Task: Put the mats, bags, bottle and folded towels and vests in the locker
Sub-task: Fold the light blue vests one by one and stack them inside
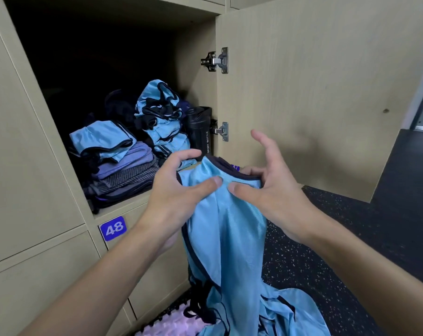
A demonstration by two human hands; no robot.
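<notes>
**A:** What is sitting in the locker (pixel 193 69)?

**B:** On the left, a stack of folded towels (pixel 128 170), ribbed grey and lilac, is lying on the shelf, with a folded vest (pixel 101 139) resting on top. Beside it, bunched vests (pixel 161 117) in shiny light blue with dark trim are piling up. A black bottle (pixel 199 132) is standing upright against the right wall.

**A:** And the hands?

**B:** The left hand (pixel 178 190) and right hand (pixel 266 180) are pinching a vest (pixel 225 226) at its dark-edged collar, thumbs pressing the slick fabric side by side. The right hand's upper fingers are spreading. The vest is hanging outside the locker, down towards a fluffy purple cloth (pixel 176 321) on the speckled floor (pixel 351 238).
</notes>
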